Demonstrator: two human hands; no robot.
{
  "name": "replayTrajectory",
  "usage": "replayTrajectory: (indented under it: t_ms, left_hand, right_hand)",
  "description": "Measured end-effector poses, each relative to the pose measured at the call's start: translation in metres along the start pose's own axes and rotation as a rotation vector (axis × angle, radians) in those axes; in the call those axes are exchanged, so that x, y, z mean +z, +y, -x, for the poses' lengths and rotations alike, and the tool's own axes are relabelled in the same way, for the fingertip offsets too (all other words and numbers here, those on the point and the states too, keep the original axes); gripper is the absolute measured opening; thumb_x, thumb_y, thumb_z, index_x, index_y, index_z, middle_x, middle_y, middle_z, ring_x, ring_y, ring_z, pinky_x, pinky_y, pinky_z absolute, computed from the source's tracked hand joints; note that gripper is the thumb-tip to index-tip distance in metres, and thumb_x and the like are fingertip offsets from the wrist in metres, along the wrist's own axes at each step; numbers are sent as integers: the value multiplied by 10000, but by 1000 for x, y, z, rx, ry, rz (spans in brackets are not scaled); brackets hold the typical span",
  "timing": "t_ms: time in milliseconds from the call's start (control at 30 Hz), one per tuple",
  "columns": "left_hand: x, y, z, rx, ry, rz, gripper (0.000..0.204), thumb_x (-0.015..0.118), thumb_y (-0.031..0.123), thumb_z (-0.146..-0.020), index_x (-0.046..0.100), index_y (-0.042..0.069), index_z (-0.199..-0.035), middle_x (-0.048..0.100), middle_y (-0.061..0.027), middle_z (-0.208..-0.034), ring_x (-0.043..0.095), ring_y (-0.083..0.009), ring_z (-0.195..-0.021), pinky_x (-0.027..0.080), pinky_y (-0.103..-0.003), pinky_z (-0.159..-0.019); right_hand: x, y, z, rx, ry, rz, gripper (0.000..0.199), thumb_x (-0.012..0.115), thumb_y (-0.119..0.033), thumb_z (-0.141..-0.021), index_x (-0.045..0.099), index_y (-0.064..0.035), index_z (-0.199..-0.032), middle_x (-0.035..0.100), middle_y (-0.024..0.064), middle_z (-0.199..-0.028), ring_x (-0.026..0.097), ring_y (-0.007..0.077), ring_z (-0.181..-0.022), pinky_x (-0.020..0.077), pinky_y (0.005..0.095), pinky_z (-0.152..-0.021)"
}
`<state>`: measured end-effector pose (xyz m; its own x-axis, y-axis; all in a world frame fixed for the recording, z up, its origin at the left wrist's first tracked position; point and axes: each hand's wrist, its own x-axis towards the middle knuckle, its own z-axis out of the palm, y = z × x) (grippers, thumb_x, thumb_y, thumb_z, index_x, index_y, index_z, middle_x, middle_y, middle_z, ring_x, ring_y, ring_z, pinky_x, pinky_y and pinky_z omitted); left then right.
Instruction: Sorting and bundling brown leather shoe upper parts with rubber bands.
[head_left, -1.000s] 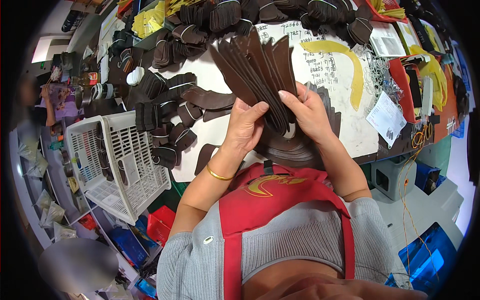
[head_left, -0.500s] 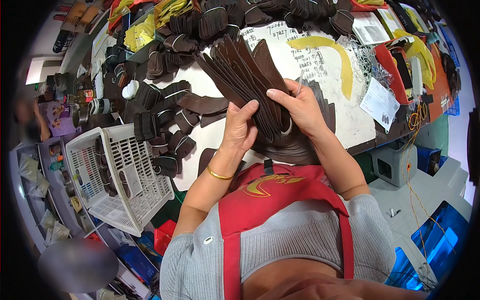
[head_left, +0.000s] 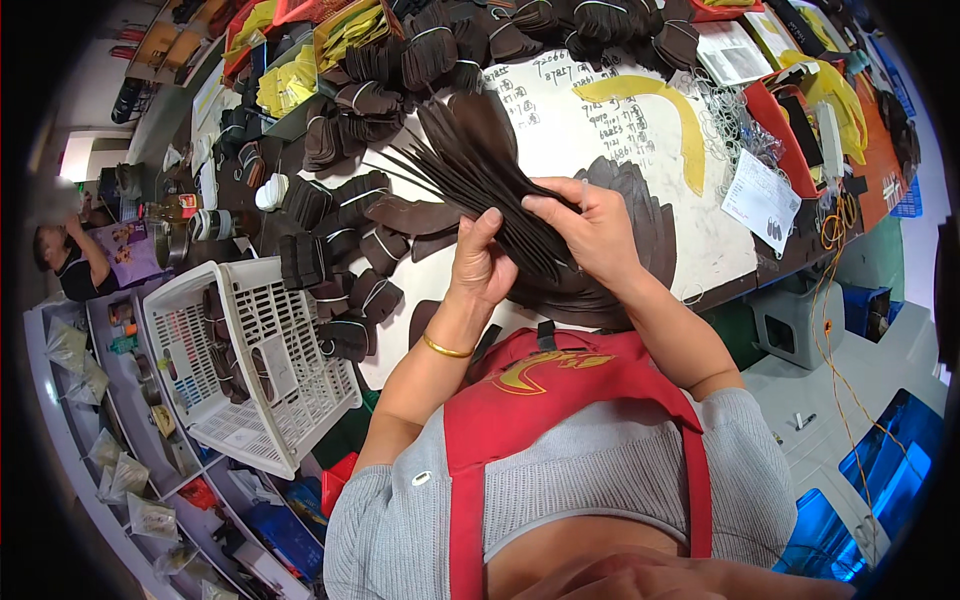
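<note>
A white tabletop (head_left: 720, 250) is filling the middle, with handwriting running across its far part. Brown bundles (head_left: 360, 200) tied with pale bands are crowding its far and left edges; a yellow curved strip (head_left: 690, 130) is lying to the right, near a printed sheet (head_left: 762, 190). A white slatted crate (head_left: 252, 380) is standing at the left, beside shelves (head_left: 120, 430); another person (head_left: 75, 260) is sitting or standing beyond. Over the table's near side, the left hand (head_left: 482, 262) and right hand (head_left: 592, 230) are both gripping a stack of dark brown pieces (head_left: 505, 190), thumbs pressing on top. Compared with a second ago, the stack is leaning further left, its thin edges fanning out leftward.
</note>
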<state>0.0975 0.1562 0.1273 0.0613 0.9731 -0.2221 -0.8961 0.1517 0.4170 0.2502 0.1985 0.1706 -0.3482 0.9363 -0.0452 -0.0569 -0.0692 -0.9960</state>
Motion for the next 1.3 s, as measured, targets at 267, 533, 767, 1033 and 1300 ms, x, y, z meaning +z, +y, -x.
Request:
replayTrajectory:
  t_ms: [267, 533, 767, 1033, 1300]
  left_hand:
    - [-2, 5, 3, -52, -18, 97, 451, 730, 140, -835, 558, 7, -1229, 632, -122, -1193, 623, -260, -1103, 516, -421, -992]
    - [-1, 9, 8, -93, -58, 108, 402, 692, 153, -864, 573, -12, -1211, 646, -136, -1168, 640, -272, -1074, 522, -430, -983]
    - [11, 10, 10, -116, 22, 86, 339, 720, 194, -854, 635, 60, -1154, 670, -104, -1159, 632, -259, -1093, 480, -438, -1019]
    - [0, 9, 11, -135, -108, 201, 463, 715, 183, -855, 558, 2, -1251, 614, -140, -1241, 591, -274, -1159, 467, -433, -1037]
    - [-4, 14, 9, -164, -109, 142, 485, 735, 208, -837, 565, 1, -1241, 621, -138, -1223, 585, -265, -1162, 454, -426, -1047]
  right_hand:
    - [-1, -11, 6, 140, 3, -340, 305, 614, -226, -965, 686, 44, -1088, 655, -12, -859, 563, 37, -796, 460, 202, -727]
    - [5, -1, -1, 134, 151, -462, 324, 546, -189, -990, 623, 22, -1223, 506, -76, -700, 389, -22, -649, 327, 186, -575]
    - [1, 1, 4, -259, 38, -84, 385, 534, -128, -980, 525, 12, -1338, 656, 37, -1043, 526, 32, -835, 412, 163, -778]
    - [0, -6, -1, -380, 151, 20, 289, 558, -121, -970, 612, -32, -1240, 692, 50, -1012, 571, 59, -801, 459, 208, -755]
    - [5, -36, 6, -315, 43, 239, 449, 803, -189, -766, 640, -1, -1140, 694, 137, -1046, 672, 190, -967, 511, 306, -850]
